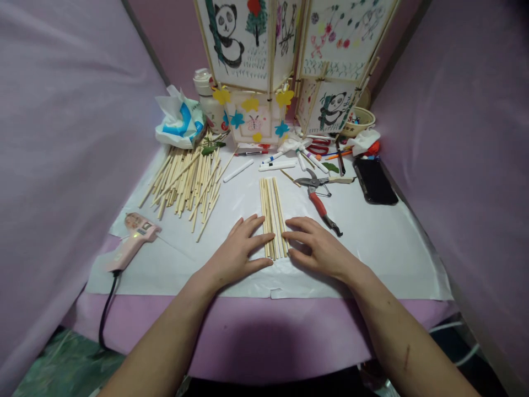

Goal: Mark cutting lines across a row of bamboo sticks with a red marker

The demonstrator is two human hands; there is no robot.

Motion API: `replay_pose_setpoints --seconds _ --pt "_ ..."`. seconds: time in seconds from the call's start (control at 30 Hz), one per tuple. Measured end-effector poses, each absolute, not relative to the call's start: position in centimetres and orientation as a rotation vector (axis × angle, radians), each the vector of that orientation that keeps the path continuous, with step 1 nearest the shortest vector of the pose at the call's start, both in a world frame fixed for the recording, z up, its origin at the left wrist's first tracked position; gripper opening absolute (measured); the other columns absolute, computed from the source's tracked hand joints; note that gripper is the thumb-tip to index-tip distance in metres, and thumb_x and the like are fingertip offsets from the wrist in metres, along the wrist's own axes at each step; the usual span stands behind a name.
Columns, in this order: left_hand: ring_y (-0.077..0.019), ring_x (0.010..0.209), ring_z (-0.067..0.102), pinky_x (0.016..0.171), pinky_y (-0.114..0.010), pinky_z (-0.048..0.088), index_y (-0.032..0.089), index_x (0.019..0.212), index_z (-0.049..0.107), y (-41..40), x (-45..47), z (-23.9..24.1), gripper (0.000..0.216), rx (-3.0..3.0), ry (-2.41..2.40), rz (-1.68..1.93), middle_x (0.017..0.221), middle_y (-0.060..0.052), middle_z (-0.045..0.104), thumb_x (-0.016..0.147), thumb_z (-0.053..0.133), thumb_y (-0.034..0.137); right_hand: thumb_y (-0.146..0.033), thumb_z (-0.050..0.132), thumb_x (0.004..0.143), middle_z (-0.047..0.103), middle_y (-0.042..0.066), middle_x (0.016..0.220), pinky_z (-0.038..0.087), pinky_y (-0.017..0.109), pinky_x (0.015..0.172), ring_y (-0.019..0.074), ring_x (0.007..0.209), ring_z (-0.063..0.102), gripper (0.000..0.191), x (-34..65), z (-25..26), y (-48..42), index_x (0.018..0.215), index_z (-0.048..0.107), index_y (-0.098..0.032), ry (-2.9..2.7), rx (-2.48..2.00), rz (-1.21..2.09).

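Observation:
Several thin wooden sticks lie side by side on the white sheet, pointing away from me, with small gaps between some of them. From the left, my left hand rests beside them, its fingers apart and the fingertips touching the near part of the row. On the other side my right hand has its fingers spread, with fingertips at the right edge of the sticks. Neither hand grips anything. Just beyond my right hand lie red-handled pruning shears, their blades pointing away.
Loose wooden sticks are heaped at the left. A pink glue gun with a black cord lies in front of them. White markers, a phone and decorated paper lanterns stand or lie toward the back. Purple cloth hangs on both sides.

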State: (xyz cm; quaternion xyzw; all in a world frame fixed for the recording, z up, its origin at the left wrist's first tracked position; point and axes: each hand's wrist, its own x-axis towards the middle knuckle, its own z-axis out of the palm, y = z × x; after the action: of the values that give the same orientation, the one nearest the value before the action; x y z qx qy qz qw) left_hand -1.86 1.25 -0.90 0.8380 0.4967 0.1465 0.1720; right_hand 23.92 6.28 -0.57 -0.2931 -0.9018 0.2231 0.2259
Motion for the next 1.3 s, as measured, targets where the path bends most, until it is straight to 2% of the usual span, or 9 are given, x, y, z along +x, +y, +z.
replay_pose_setpoints --seconds 0.4,0.7,0.97,1.3 --pt "-0.0347 0.151 0.029 0.121 -0.062 0.023 0.029 0.139 0.060 1.2 -1.9 -1.2 0.056 2.402 1.409 0.410 0.158 -0.014 0.039 0.089 0.072 0.051 -0.022 0.063 0.088 0.058 0.012 0.139 0.050 0.052 0.106 0.0291 0.125 0.056 0.040 23.9 -0.3 6.1 0.127 0.067 -0.026 -2.487 -0.838 0.626" --pt "-0.0347 0.150 0.031 0.122 -0.061 0.023 0.029 0.138 0.061 1.2 -2.0 -1.3 0.055 2.395 1.411 0.436 0.157 -0.013 0.041 0.089 0.071 0.052 -0.021 0.060 0.088 0.059 0.013 0.138 0.050 0.053 0.106 0.0302 0.127 0.055 0.031 23.8 -0.6 6.0 0.117 0.071 -0.023 -2.462 -0.849 0.600" --pt "-0.0350 0.151 0.030 0.122 -0.061 0.023 0.026 0.143 0.055 1.2 -1.8 -1.1 0.064 2.383 1.416 0.439 0.158 -0.015 0.041 0.088 0.072 0.053 -0.024 0.066 0.085 0.049 0.015 0.147 0.042 0.058 0.112 0.0327 0.138 0.044 0.042 22.9 -0.7 5.6 0.128 0.065 -0.024 -2.512 -0.766 0.554" --pt "-0.0328 0.151 0.031 0.123 -0.059 0.022 0.027 0.145 0.051 1.1 -1.8 -1.3 0.068 2.350 1.430 0.449 0.158 -0.013 0.041 0.087 0.071 0.057 -0.025 0.063 0.088 0.052 0.014 0.143 0.045 0.058 0.109 0.0322 0.136 0.045 0.028 22.8 -0.5 5.5 0.116 0.069 -0.025 -2.502 -0.777 0.590"
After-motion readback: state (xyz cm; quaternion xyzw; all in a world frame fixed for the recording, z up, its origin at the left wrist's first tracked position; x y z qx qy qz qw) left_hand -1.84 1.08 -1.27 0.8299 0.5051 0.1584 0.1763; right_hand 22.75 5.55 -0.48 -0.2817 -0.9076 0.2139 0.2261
